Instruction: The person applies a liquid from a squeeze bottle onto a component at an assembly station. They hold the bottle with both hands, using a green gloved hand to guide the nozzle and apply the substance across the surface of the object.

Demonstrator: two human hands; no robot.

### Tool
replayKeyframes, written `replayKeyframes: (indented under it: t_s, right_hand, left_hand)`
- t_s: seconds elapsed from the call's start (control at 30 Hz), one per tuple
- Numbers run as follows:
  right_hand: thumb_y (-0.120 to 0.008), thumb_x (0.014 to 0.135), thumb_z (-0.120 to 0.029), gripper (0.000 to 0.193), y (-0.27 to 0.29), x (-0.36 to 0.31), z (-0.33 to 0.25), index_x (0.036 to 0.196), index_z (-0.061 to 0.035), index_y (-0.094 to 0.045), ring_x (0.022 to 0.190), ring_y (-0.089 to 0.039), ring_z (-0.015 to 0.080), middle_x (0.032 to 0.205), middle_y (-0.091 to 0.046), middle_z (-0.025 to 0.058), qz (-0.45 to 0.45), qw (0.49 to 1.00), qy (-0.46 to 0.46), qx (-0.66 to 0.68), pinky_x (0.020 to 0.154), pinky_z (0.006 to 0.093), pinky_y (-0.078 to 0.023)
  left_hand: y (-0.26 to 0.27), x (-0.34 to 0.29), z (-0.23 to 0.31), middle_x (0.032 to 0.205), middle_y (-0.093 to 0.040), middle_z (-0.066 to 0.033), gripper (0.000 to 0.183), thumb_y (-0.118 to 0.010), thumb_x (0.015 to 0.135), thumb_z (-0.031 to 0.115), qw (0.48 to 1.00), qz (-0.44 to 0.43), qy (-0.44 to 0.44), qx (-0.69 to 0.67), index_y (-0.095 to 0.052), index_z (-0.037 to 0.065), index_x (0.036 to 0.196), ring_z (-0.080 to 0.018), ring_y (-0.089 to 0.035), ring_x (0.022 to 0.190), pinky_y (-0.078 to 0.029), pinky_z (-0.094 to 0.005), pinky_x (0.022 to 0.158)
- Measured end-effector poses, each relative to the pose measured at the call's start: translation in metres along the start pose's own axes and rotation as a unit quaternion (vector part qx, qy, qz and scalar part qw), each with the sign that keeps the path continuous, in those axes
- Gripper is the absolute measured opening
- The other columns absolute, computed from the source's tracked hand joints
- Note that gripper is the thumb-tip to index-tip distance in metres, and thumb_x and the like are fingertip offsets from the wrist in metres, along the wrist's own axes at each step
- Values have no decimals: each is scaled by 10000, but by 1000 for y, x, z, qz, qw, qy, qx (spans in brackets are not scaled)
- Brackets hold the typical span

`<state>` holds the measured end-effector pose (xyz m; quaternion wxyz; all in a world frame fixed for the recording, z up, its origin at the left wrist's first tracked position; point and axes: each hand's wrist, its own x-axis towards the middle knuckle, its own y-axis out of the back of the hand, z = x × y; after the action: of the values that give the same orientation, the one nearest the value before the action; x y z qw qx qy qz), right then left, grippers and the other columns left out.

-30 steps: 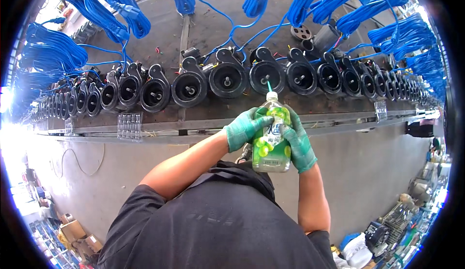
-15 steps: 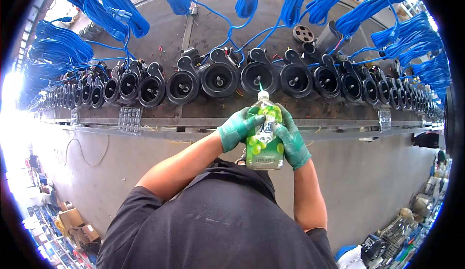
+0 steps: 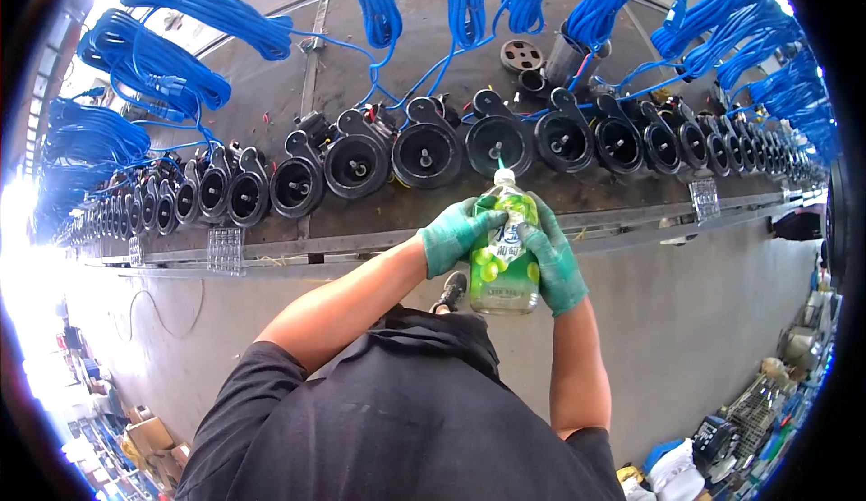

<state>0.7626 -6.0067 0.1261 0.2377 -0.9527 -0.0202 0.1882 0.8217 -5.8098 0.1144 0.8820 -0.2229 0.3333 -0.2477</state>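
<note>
Nearest lies the black cloth shirt (image 3: 388, 411) of the wearer, with a dark shoe (image 3: 454, 290) on the smooth grey floor (image 3: 225, 321) beyond it. Ahead of the chest, the left hand (image 3: 461, 236) and the right hand (image 3: 556, 262), both in green knitted gloves, share one grip, clasped around opposite sides of a clear plastic bottle with a green grape-patterned label (image 3: 503, 277). The bottle is in front of the near edge of the dark flat-topped desk (image 3: 370, 219), its base toward the body and its white cap (image 3: 504, 176) pointing away. It looks light and thin-walled, so the sides should give under pressure; bare plastic may be slippery, though knitted gloves ought to help. The labelled middle seems the best place to hold, clear of the thin teal spout (image 3: 501, 164), which looks slender and easily bent. That spout reaches over the mouth of a black round housing with a central shaft (image 3: 493, 133), one of a long row; whether it touches anything inside, I cannot tell. Farther back lie a grey disc with holes (image 3: 521, 55) and hanging bundles of bright blue cable (image 3: 465, 0).
</note>
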Motion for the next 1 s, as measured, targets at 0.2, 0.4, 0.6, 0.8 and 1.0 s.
replayKeyframes:
  t_s: [0.2, 0.4, 0.6, 0.8, 1.0]
  right_hand:
    - [-699, 1011, -162, 702, -3, 2, 5, 1614, -40, -360, 1325, -557, 193, 1482, -556, 118, 6, 1000, 13, -8, 1115, 342, -470]
    - [-696, 1007, -182, 729, -19, -4, -8, 1627, -41, -338, 1366, -527, 211, 1513, -529, 129, 38, 998, -10, -43, 1142, 354, -444]
    - [-679, 996, -216, 757, -19, -20, -25, 1648, -86, -317, 1399, -497, 226, 1544, -496, 133, 75, 995, 18, -65, 1174, 382, -416]
    - [-652, 1011, -219, 721, 18, -26, -35, 1637, -64, -331, 1375, -522, 226, 1533, -507, 132, 97, 991, 63, -67, 1157, 374, -441]
    - [-644, 1021, -171, 685, 64, -9, -49, 1628, -57, -348, 1352, -537, 205, 1517, -523, 122, 70, 996, 34, -44, 1133, 363, -460]
  left_hand:
    - [11, 3, -3, 1246, -697, -70, 518, -726, 1005, 297, 999, 4, -6, 35, -577, 7, 1407, -155, -685, 1110, -566, -338, 977]
    - [18, 9, -3, 1262, -690, -68, 529, -734, 1002, 291, 999, -29, 14, 1, -563, 18, 1422, -151, -683, 1115, -566, -335, 983]
    - [-1, 22, -1, 1285, -674, -91, 589, -770, 979, 293, 999, -51, 6, 17, -522, 9, 1432, -175, -677, 1146, -574, -359, 997]
    - [-36, 57, 2, 1237, -687, -89, 546, -764, 985, 289, 995, -63, 54, 59, -544, 31, 1413, -184, -698, 1099, -597, -366, 942]
    - [-54, 90, -12, 1187, -708, -77, 465, -749, 997, 273, 996, -76, 42, -4, -581, 28, 1354, -168, -716, 1052, -610, -354, 905]
